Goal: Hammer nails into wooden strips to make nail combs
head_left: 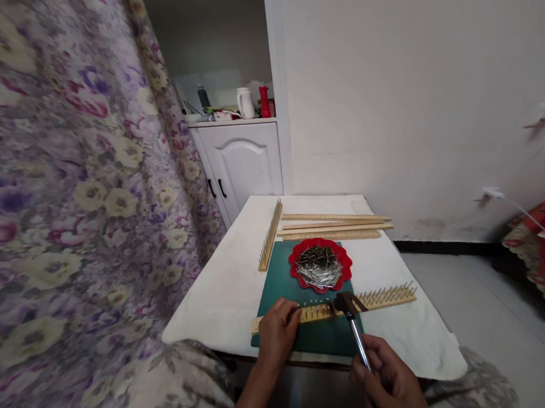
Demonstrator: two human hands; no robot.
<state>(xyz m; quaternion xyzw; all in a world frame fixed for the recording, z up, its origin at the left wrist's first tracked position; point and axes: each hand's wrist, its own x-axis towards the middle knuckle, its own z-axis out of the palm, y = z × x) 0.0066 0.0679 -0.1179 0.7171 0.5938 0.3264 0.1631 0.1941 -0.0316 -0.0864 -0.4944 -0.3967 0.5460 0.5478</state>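
Note:
A wooden strip (316,312) studded with a row of upright nails lies across the green mat (277,278). At its left part, my left hand (280,327) rests with thumb and forefinger pinched on a nail, mostly hidden by the fingers. My right hand (388,380) is wrapped round the handle of a claw hammer (356,332). The hammer's dark head is over the strip, right of my left hand; whether it touches the nails I cannot tell. Taller nails stand along the strip's right end. Behind it sits a red scalloped dish (295,273) of loose nails (319,267).
Another nail-studded strip (270,238) lies at the table's left. Several bare wooden strips (336,225) lie at the back of the white-covered table (221,287). A floral curtain (91,217) hangs at left, with a white cabinet (242,165) and a wall behind.

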